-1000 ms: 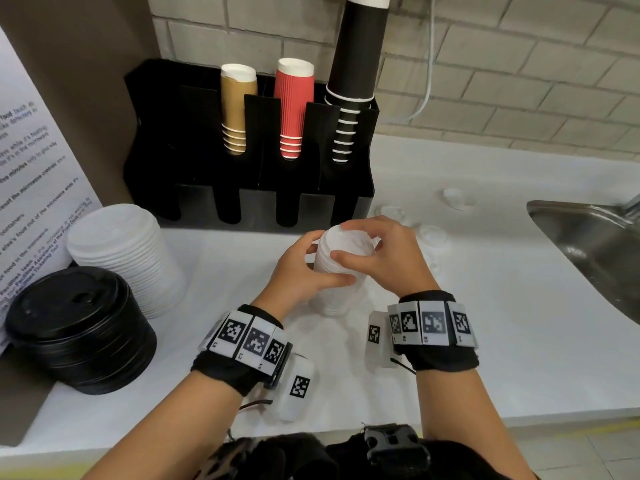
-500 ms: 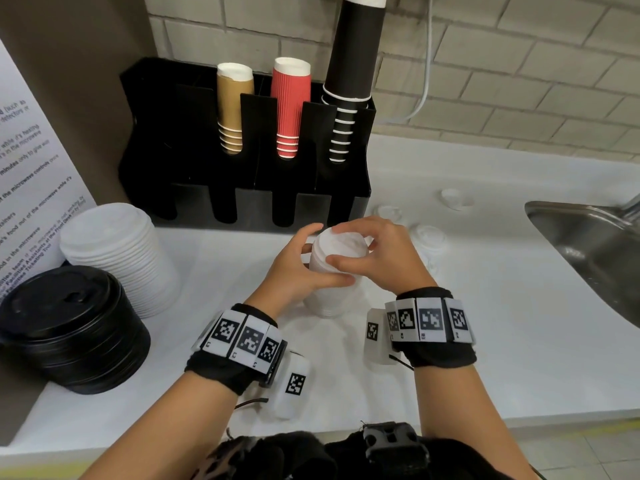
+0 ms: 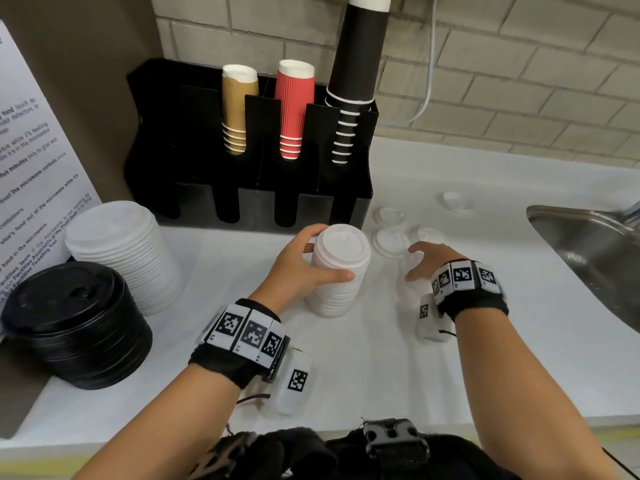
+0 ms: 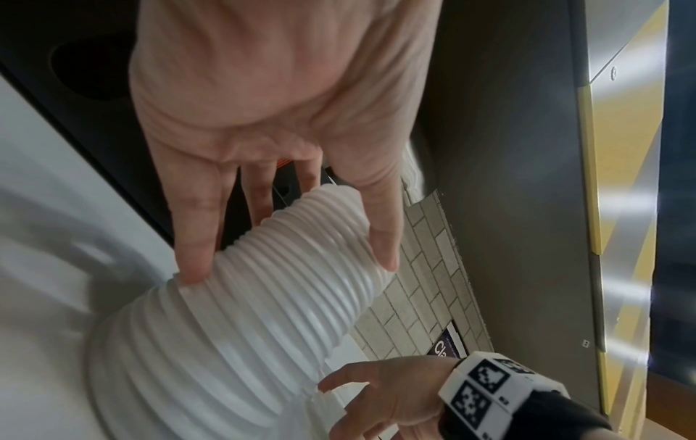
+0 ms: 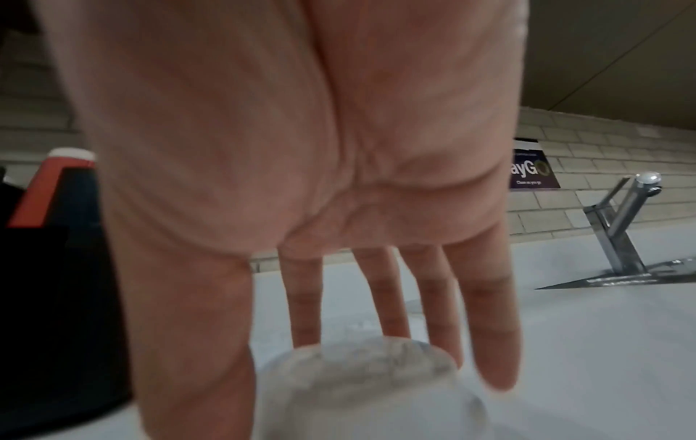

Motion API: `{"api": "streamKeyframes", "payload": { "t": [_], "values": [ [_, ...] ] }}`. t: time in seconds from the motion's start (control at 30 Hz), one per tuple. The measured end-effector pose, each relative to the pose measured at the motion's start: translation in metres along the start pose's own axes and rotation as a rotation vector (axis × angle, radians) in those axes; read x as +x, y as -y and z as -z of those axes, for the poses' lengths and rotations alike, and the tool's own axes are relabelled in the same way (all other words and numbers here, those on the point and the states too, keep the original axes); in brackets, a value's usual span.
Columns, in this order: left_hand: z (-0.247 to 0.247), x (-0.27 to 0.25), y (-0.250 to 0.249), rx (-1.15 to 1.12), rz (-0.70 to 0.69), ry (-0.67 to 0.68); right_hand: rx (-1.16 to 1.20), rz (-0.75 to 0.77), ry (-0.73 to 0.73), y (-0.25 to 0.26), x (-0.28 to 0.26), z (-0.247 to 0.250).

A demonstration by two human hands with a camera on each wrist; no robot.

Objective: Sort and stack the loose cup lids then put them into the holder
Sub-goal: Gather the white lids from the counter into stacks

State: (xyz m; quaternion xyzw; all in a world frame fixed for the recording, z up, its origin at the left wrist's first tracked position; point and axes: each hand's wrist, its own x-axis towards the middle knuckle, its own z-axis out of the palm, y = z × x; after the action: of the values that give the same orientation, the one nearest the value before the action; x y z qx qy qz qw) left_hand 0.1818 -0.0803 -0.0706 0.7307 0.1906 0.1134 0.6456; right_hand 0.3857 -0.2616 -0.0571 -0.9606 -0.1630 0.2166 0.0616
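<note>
A tall stack of small white lids [image 3: 341, 278] stands on the white counter [image 3: 363, 358] in front of the black holder [image 3: 194, 188]. My left hand [image 3: 322, 261] grips that stack near its top, thumb in front and fingers behind; the left wrist view shows the fingers [image 4: 196, 238] curled round the ribbed stack [image 4: 244, 312]. My right hand [image 3: 417, 263] is off the stack, fingers straight, over a small white lid [image 5: 361, 387] on the counter. Whether it touches the lid is unclear. Loose small lids [image 3: 390, 241] lie just beyond it.
A stack of large white lids [image 3: 121, 251] and a stack of black lids [image 3: 72, 323] stand at the left. The holder carries brown, red and black cups [image 3: 296, 109]. A steel sink [image 3: 588, 244] with a tap [image 5: 617, 226] is at the right. Another lid [image 3: 457, 201] lies further back.
My right hand has let go of the top of the stack and moved right, down toward the loose lids. My left hand still holds the stack.
</note>
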Motion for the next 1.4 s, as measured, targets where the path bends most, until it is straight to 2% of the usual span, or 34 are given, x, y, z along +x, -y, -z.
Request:
{"api": "streamKeyframes", "payload": {
  "t": [0.17,0.27,0.37,0.47,0.57,1.13,1.4],
  "values": [
    [-0.003,0.003,-0.003,-0.001,-0.011,0.005,-0.059,0.009,-0.041,0.0,-0.004,0.001],
    [-0.004,0.006,-0.003,-0.008,-0.011,0.013,0.21,0.065,-0.106,0.002,-0.019,0.015],
    [-0.004,0.006,-0.003,-0.013,-0.005,0.013,0.638,0.283,-0.155,0.014,-0.043,0.022],
    [-0.004,0.006,-0.002,-0.022,-0.002,0.007,0.797,0.516,-0.194,0.035,-0.062,0.015],
    [-0.005,0.006,-0.002,-0.026,0.0,-0.002,0.753,0.633,-0.232,0.049,-0.068,0.005],
    [-0.007,0.007,-0.001,-0.004,-0.026,-0.005,0.447,0.734,-0.283,0.069,-0.075,-0.005],
    [-0.009,0.005,-0.002,0.002,-0.029,0.006,0.436,0.75,-0.183,0.067,-0.076,0.0]
  ]
}}
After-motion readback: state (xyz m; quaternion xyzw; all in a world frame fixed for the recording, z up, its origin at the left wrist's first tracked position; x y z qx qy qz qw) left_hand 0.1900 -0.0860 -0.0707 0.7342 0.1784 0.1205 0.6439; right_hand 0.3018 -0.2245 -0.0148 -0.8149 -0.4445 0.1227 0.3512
